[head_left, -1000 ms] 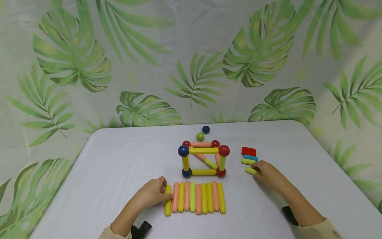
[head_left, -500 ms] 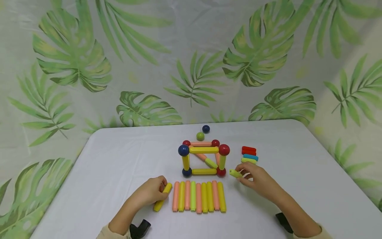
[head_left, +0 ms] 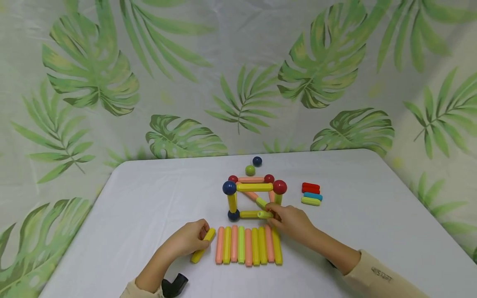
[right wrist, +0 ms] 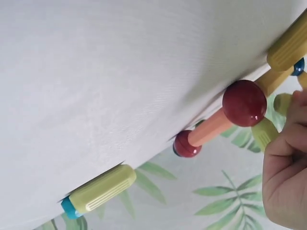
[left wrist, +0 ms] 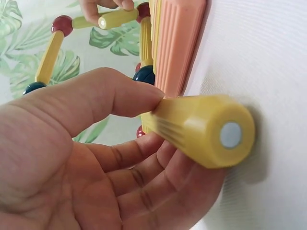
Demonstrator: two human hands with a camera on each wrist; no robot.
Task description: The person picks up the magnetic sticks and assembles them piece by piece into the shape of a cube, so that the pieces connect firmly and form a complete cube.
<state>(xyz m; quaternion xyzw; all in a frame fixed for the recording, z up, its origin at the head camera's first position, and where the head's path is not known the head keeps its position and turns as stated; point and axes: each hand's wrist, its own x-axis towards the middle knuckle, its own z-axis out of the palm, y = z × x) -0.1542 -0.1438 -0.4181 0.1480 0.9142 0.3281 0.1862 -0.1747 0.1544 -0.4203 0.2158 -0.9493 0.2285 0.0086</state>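
In the head view my left hand (head_left: 186, 240) pinches a yellow magnetic rod (head_left: 196, 256) between thumb and fingers, tilted, left of a row of rods. Its round metal end faces the left wrist view, low over the white table. My right hand (head_left: 296, 223) pinches a short lime green magnetic rod (head_left: 263, 215) at the front right of a box-like frame. That frame joins yellow, pink and green rods, among them a yellow top rod (head_left: 255, 187), with a dark blue ball (head_left: 229, 188) and a red ball (head_left: 280, 187) at its upper front corners. The right hand hides its lower right front corner.
Pink, yellow and green rods lie side by side in a row, one pink rod (head_left: 248, 248) among them. On the right lie short red rods (head_left: 311, 188), a blue rod (head_left: 313, 196) and a lime rod (head_left: 311, 201). Behind the frame sit a green ball (head_left: 250, 170) and a dark blue ball (head_left: 257, 161).
My right hand has lifted the short lime rod from the right-hand group and carried it left to the frame. My left hand has drawn the yellow rod away from the row's left end and tilted it.
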